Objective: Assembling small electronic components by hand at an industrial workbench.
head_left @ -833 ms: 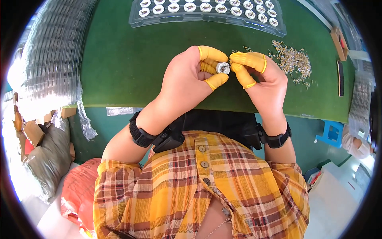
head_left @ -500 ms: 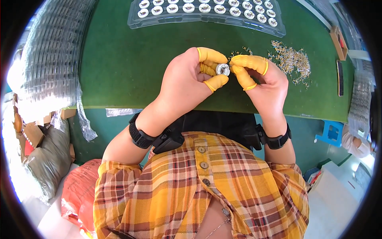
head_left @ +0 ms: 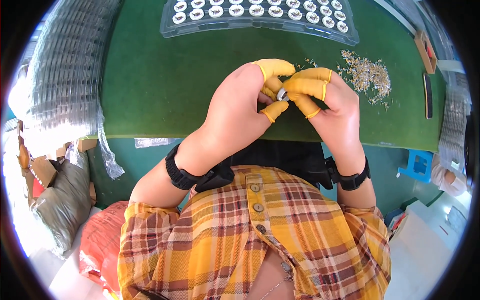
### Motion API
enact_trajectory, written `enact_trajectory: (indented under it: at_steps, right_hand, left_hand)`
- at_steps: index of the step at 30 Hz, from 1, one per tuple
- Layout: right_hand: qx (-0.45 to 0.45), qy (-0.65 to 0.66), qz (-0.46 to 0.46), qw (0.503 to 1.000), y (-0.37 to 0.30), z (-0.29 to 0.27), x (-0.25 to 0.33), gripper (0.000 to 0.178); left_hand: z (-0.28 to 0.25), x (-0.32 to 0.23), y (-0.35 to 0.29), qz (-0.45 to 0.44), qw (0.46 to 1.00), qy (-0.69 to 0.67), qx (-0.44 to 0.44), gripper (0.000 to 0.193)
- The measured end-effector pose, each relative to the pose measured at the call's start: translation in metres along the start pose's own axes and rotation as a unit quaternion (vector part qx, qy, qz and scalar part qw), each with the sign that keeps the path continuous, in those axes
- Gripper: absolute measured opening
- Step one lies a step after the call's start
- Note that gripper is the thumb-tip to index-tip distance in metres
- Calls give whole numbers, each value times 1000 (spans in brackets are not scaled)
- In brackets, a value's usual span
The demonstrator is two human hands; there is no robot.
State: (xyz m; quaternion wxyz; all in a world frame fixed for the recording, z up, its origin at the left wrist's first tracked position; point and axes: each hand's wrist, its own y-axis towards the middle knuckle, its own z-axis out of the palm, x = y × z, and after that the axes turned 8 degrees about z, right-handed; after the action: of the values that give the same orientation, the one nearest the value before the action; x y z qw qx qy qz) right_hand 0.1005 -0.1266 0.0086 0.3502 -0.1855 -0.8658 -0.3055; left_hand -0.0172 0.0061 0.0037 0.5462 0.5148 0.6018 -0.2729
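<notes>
Yellow finger cots cover the fingertips of both hands. My left hand (head_left: pixel 240 95) is closed around a small round white part (head_left: pixel 282 94) with a dark middle, tilted on its edge between thumb and fingers. Against the right side of that part, my right hand (head_left: pixel 332 102) has its thumb and fingers pinched together. Whatever lies between the right fingertips is hidden. To the right of my hands lies a loose pile of tiny components with bent wire leads (head_left: pixel 367 75), and a few strays (head_left: pixel 311 62) sit just beyond my right fingers.
A clear plastic tray (head_left: pixel 260 28) at the far side holds rows of similar round white parts. Stacked clear trays (head_left: pixel 65 75) stand at the left. A small cardboard box (head_left: pixel 425 52) and a dark strip (head_left: pixel 427 96) lie at the right of the green table (head_left: pixel 160 85).
The round part has turned from facing up to tilted on edge. My right fingers have closed in over its right side, and my left fingers have shifted slightly right.
</notes>
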Motion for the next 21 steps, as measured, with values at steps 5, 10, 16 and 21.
enact_trajectory:
  at_steps: [5,10,16,21]
  right_hand:
    - [109,68,151,980,-4,-9,3,16]
    - [35,-84,31,995,17,-17,-16,13]
    - [67,-238,-92,964,32,-9,-24,12]
    - [31,-245,-95,964,30,-5,-27,11]
  left_hand:
    - [-11,-5,-5,27,994,77,69,49]
    - [-31,8,-14,-7,996,39,77,41]
    - [-29,-3,-7,-125,974,-185,-24,37]
    - [-26,6,-3,-98,988,-120,-10,35]
